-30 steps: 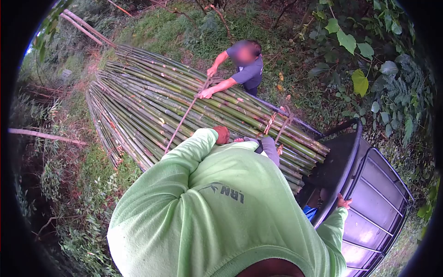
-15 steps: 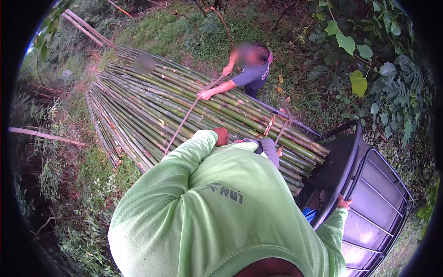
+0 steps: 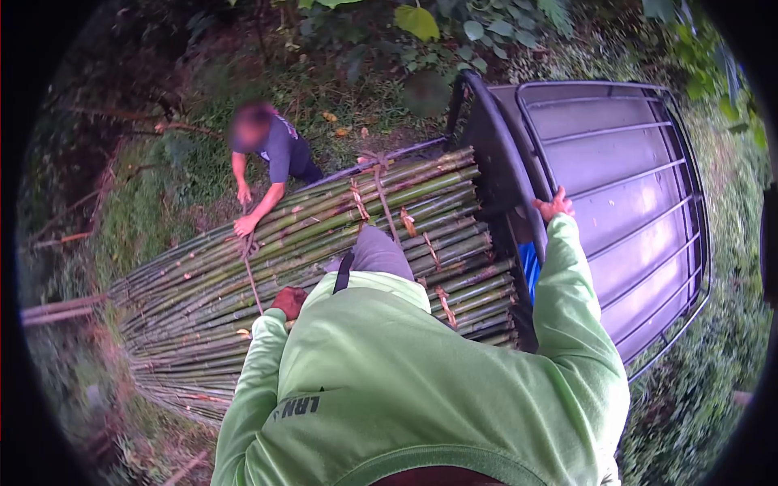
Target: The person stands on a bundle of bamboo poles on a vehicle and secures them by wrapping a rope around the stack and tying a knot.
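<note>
My left hand (image 3: 289, 301) is curled, knuckles up, against the bamboo poles (image 3: 324, 235); what its fingers hold, if anything, is hidden. Close to its wrist, a rope (image 3: 251, 279) crosses the poles and passes out of sight by my green sleeve. My right hand (image 3: 555, 204) grips the rail of the black roof rack (image 3: 612, 190) on the vehicle's roof. The green poles lie in a large load behind the cab, their cut ends toward it. Tan strips (image 3: 408, 223) bind some poles into bundles. My leg (image 3: 381, 251) in grey trousers is over the load.
Across the load stands a person (image 3: 279, 150) in a dark shirt, both hands at the knotted rope. A second rope (image 3: 385, 186) crosses nearer the cab. Something blue (image 3: 529, 267) shows inside the vehicle. Grass and leafy plants (image 3: 486, 32) surround everything.
My view has turned right, so the poles and the other person appear further left and more of the roof rack shows. My right hand stays at the rack.
</note>
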